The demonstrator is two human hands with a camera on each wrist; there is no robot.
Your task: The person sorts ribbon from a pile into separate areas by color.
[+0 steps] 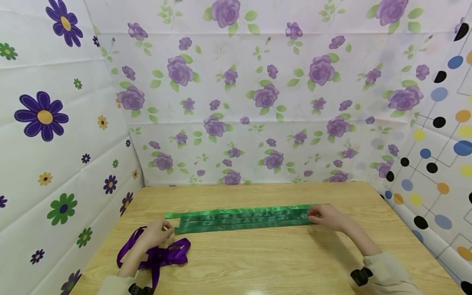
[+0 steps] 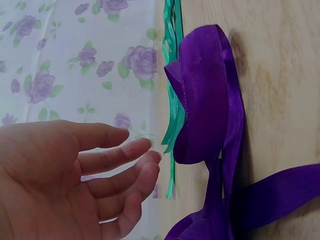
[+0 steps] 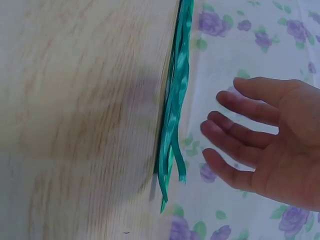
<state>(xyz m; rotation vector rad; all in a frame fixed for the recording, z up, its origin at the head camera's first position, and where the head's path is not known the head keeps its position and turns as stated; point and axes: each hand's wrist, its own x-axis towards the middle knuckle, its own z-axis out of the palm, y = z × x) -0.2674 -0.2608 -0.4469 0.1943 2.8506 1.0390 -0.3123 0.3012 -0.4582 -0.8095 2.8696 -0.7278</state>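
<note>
Reaching forward with wrists bent inward, a person's left hand (image 1: 156, 234) and right hand (image 1: 328, 217) flank opposite ends of glossy green ribbons (image 1: 243, 225), fingers loosely bent and holding nothing; whether the right fingertips brush the fabric is hard to tell. The flat satin strips lie side by side across a wood-grain table (image 1: 258, 258). Purple ribbon (image 1: 162, 257) loops beneath the left hand; rose-patterned cloth (image 1: 265, 96) hangs behind.
</note>
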